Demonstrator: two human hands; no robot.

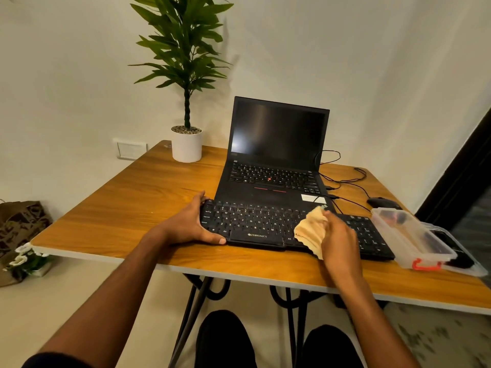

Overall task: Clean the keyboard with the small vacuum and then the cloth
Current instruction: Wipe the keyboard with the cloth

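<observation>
Cloth [309, 231] over keyboard [255, 221] keys

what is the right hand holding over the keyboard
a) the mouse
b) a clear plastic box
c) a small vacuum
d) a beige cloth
d: the right hand grips a crumpled beige cloth on the black keyboard, while the left hand holds the keyboard's left end.

Two bare arms and dark clothes

The left hand [190, 224] and right hand [338, 235] wear nothing. A dark sleeve [53, 361] edge shows on the left arm. The trousers [225, 338] are black.
</observation>
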